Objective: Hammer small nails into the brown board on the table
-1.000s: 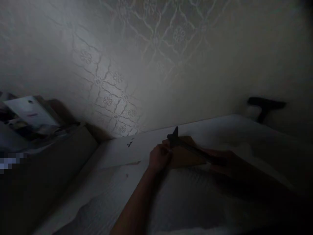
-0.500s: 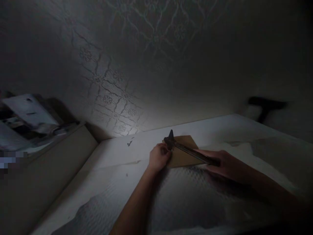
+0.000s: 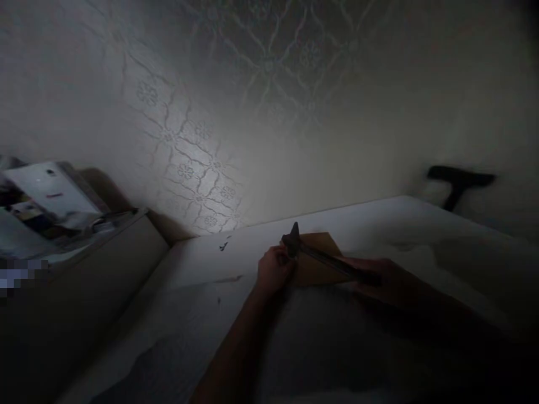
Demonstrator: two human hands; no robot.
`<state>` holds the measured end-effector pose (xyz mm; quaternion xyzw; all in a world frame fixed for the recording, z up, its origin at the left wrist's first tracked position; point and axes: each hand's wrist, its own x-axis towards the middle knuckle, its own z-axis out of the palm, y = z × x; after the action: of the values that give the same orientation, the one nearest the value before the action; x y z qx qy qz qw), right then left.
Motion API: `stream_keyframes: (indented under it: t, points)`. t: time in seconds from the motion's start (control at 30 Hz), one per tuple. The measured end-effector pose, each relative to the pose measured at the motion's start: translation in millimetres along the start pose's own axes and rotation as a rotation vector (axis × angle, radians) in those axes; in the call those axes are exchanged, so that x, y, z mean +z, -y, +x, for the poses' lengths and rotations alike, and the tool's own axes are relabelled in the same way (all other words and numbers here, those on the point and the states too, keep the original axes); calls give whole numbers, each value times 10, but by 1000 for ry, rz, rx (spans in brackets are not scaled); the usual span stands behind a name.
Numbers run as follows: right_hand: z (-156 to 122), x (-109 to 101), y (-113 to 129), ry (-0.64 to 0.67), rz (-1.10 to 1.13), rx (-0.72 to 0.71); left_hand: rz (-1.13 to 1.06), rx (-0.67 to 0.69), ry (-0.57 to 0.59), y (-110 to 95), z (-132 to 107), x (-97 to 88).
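Note:
A hammer (image 3: pixel 326 259) is in my right hand (image 3: pixel 373 275), whose fingers wrap round the lower end of its handle. The dark hammer head lies over the upper left corner of a flat brown board (image 3: pixel 322 268), right by my left fingertips. My left hand (image 3: pixel 273 269) is closed at the board's left edge, thumb and fingers pinched together. What they pinch, if anything, is too dark and small to make out. Under the board is a pale work surface (image 3: pixel 202 255), partly covered by a greyish sheet (image 3: pixel 181 336).
At left, a raised box-like side (image 3: pixel 113 258) bears a white case (image 3: pixel 50 188) and jumbled items. Small dark bits (image 3: pixel 223 244) lie left of my hands. A patterned wall (image 3: pixel 202 134) rises behind, and a black T-shaped object (image 3: pixel 458 180) shows at right.
The light has shifted: the wall is brighter, while the lower part and my arms are darker. My hands, the hammer and the board stay in nearly the same place.

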<state>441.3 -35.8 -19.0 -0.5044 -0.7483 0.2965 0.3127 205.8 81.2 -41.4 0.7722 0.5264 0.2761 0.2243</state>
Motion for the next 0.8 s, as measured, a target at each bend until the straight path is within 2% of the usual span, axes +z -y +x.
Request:
stream_keyframes:
  t: [0.23,0.5,0.8]
  points:
    - [-16,-5,41,-4,16,40,-4,11,30,-6,1,-11]
    - [-7,-5,20,-28,14,1,-17,14,3,9,4,5]
    - [-20,0,38,-4,22,17,-32,34,29,0,1,-12]
